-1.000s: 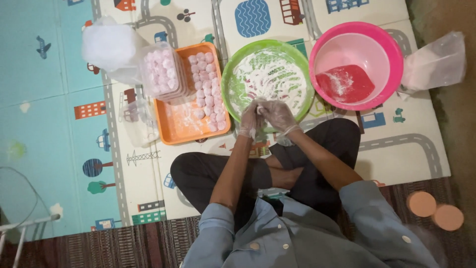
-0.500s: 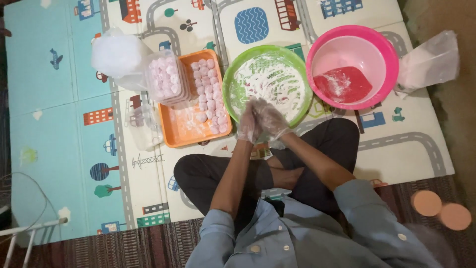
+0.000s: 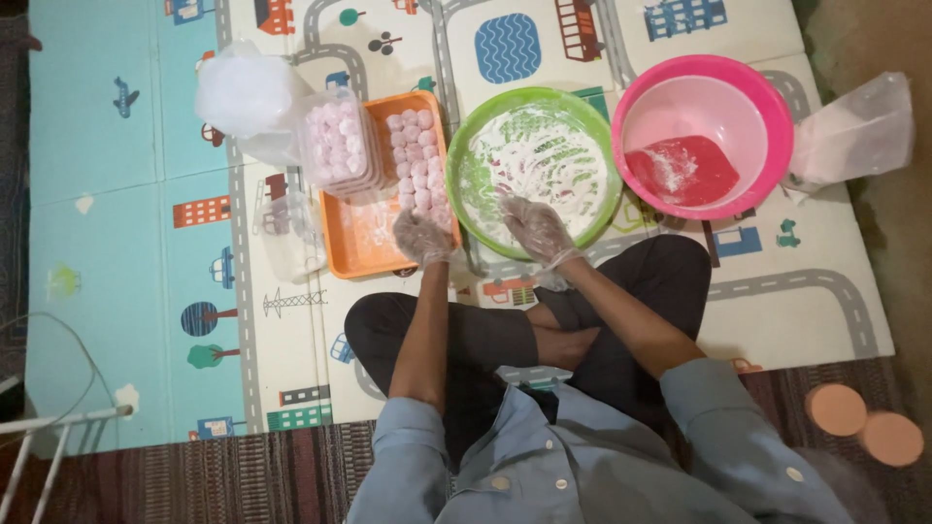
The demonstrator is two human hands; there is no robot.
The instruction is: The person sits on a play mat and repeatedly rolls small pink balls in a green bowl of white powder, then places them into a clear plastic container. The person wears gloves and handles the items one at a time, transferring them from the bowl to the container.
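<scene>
Closest to me are my crossed legs in dark trousers on the play mat. Just beyond them my left hand, in a thin clear glove, hangs at the near right corner of the orange tray; its grip looks loosely curled, and I cannot tell whether it holds a ball. My right hand, also gloved, lies flat with the grip spread and nothing in it, over the near rim of the green bowl, at about 6 o'clock on that bowl. The bowl's floor is streaked with white flour. On the tray, pale pink balls fill a strip along the right side; the near left part is bare, so I judge the tray partly filled with room left. At 10 o'clock a clear tub of pink balls overlaps the tray. Farther, at 1 o'clock, the pink basin holds a red slab dusted with flour, so dough looks left to shape.
</scene>
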